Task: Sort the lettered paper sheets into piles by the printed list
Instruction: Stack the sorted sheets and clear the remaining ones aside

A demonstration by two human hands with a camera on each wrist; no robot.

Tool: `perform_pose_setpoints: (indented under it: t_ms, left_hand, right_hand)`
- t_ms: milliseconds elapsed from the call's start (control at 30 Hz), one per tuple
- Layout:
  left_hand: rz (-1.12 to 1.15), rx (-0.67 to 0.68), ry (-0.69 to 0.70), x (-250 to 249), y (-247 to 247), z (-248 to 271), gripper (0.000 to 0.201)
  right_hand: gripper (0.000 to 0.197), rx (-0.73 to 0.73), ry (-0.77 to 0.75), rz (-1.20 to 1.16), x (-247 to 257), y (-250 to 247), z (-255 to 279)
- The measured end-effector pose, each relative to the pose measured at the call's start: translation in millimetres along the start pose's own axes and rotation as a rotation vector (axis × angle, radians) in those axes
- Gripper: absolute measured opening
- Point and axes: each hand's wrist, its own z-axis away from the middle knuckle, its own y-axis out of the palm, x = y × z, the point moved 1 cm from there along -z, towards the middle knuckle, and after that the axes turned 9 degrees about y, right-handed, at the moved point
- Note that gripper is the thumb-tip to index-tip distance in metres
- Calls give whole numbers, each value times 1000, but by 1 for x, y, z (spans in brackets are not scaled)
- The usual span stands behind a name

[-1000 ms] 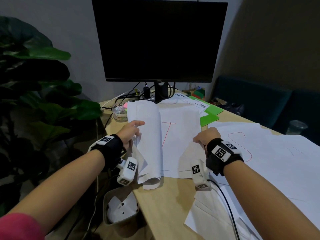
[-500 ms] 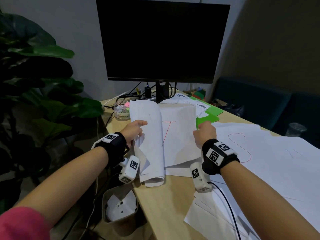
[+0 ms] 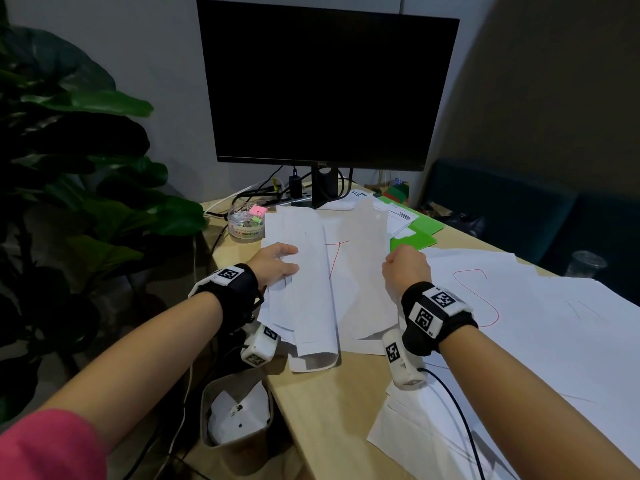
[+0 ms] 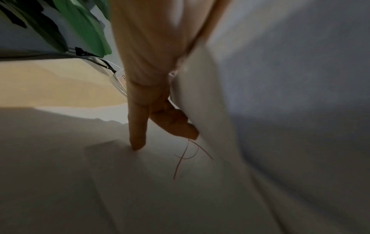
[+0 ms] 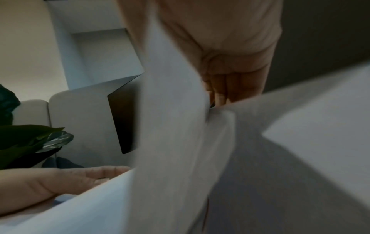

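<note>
**T sheet being lifted off the stack; left hand pins the folded-back bundle**

Left side: left hand lies on the folded-back sheets at the desk's left edge, fingers roughly straight and spread over the paper, thumb on top. The left wrist view shows one fingertip pressing down on a lower sheet with red pen strokes, other fingers tucked against the raised fold. Likely purpose: keep the sheets already gone through out of the way so the next letter can be read.

Centre: sheet marked with a red T, in front of the monitor, its right edge raised.

Right side: right hand is curled, gripping the T sheet's right edge; the right wrist view confirms fingers closed over paper. Judged: taking it for transfer to a pile. To the right, a sheet with a red S lies flat among spread sheets. The printed list sits behind, on green folders.

Change versus 1.0 s ago: right hand has travelled away from the near edge to mid-sheet; T sheet's right side now lifted higher. Left hand essentially unmoved.
</note>
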Motion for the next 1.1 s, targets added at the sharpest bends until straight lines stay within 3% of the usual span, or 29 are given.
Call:
perform_pose_setpoints:
  t_ms: [300, 567, 600, 700, 800, 867, 1033, 1100]
  left_hand:
    - [-73, 1, 1, -3, 0, 1, 39]
    - [-154, 11, -9, -6, 5, -4, 38]
    - [-177, 12, -8, -7, 7, -6, 37]
    - [-231, 35, -23, -8, 12, -10, 31]
    - [-250, 53, -34, -11, 19, -12, 30]
    - [-276, 67, -39, -14, 23, -12, 33]
    - [-294, 72, -60, -18, 27, -8, 34]
    - [-306, 68, -62, -17, 25, -7, 34]
  right_hand:
    - [15, 26, 72, 107, -7, -8, -5]
    - [95, 53, 421, 458, -85, -70, -38]
    - [94, 57, 428, 540, -97, -80, -36]
    - [57, 92, 487, 604, -143, -93, -59]
    - [102, 133, 552, 550, -193, -84, -107]
    - [89, 125, 486, 567, -205, -79, -118]
    - [48, 126, 419, 689, -143, -109, -15]
    - [47, 101, 389, 689, -139, -111, -7]
